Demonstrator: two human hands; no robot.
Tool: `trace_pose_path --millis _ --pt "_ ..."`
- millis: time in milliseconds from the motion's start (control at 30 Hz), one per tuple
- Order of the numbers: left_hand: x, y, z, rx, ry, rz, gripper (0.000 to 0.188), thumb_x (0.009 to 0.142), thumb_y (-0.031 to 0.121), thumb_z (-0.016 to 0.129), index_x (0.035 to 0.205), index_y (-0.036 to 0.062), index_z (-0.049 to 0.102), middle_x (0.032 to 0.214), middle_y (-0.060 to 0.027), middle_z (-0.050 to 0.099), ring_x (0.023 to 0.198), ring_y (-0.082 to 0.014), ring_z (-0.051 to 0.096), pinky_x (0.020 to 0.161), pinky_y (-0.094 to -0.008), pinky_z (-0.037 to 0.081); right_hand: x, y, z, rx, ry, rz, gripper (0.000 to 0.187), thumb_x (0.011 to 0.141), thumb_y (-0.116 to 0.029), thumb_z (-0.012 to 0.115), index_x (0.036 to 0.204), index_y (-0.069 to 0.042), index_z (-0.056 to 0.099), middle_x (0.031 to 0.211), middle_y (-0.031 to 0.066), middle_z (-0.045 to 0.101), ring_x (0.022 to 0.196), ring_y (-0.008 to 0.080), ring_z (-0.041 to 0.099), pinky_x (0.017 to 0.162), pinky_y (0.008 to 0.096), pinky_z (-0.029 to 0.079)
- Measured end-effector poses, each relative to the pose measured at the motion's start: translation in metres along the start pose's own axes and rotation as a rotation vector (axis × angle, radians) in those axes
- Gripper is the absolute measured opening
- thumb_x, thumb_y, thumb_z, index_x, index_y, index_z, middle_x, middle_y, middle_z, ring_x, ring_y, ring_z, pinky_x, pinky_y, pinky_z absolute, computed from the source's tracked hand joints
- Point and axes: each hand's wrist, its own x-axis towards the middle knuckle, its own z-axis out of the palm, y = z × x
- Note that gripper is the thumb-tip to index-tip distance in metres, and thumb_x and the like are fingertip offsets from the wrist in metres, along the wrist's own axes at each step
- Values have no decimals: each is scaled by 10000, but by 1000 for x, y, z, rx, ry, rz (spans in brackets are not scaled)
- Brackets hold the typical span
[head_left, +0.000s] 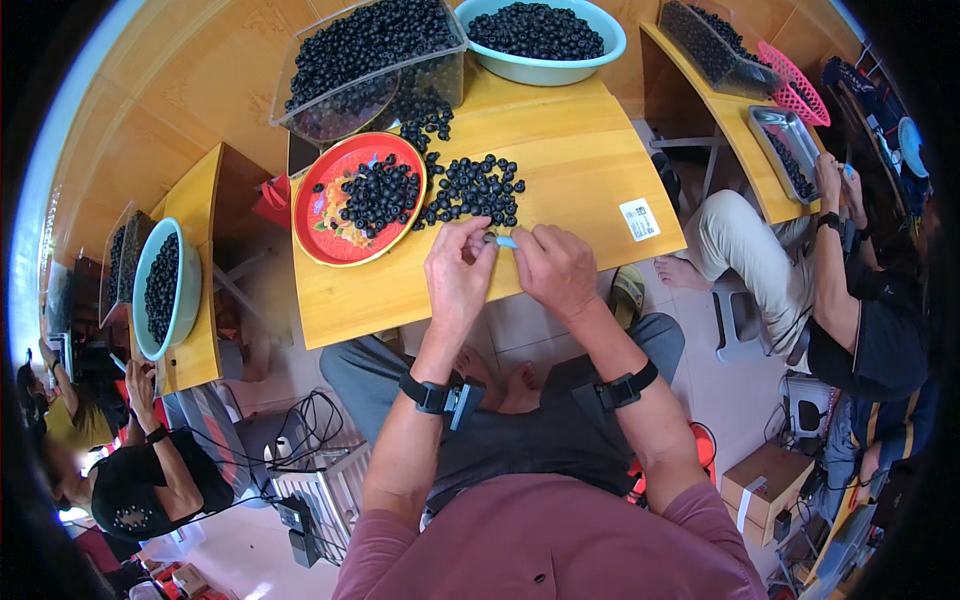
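Observation:
Over the near edge of the table (590,180), my two hands meet in front of my body. My left hand (460,268) is closed in a pinch on a small round piece (489,237), mostly covered by the fingertips. In my right hand (556,268) is a thin light-blue tool (506,242), its tip against or very near that piece; its exact kind is too small to tell. Just beyond the fingers lies a loose spread of small round black pieces (470,190). To its left, a red round tray (312,238) with a floral pattern holds more of them.
At the back stand a clear plastic bin (455,85) and a light-blue basin (545,70), both heaped with black pieces. A white label (640,219) is stuck on the table's right. Co-workers sit at side tables; a basin (187,300) stands left, a metal tray (765,118) right.

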Motion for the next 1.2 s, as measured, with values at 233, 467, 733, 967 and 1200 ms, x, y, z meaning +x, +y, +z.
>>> trace_pose_path --millis 233,467,733,967,1200 --pt "0 -1 1 -16 6 -14 333 841 -73 774 1158 18 728 926 -60 669 798 -133 651 758 -277 558 0 1 1 3 -10 9 88 863 -123 698 936 -75 712 717 66 551 646 246 626 569 395 514" --pt "-3 -12 2 -175 -8 -138 294 877 -72 769 1135 7 653 960 -26 666 834 -75 629 778 -248 549 2 -2 0 33 -26 23 86 872 -126 694 932 -68 713 713 73 559 648 259 630 579 410 517" --pt "-2 -8 2 -222 12 -163 272 852 -41 807 1038 10 616 913 -53 691 808 -119 674 771 -274 571 -1 -1 0 20 -3 27 102 875 -143 696 942 -68 714 709 74 561 647 265 632 577 413 515" --pt "-5 -13 -1 -289 10 -173 273 883 -58 788 1024 35 574 941 -7 659 817 -63 620 784 -231 537 0 -2 3 -23 -24 98 87 866 -129 680 926 -72 704 720 76 579 663 269 647 584 413 532" --pt "-2 -10 0 -295 58 -179 277 865 -50 803 1114 -10 688 923 -43 679 789 -88 642 751 -253 561 0 -2 3 -38 0 98 81 861 -119 667 918 -75 704 729 75 591 667 266 650 593 407 531"
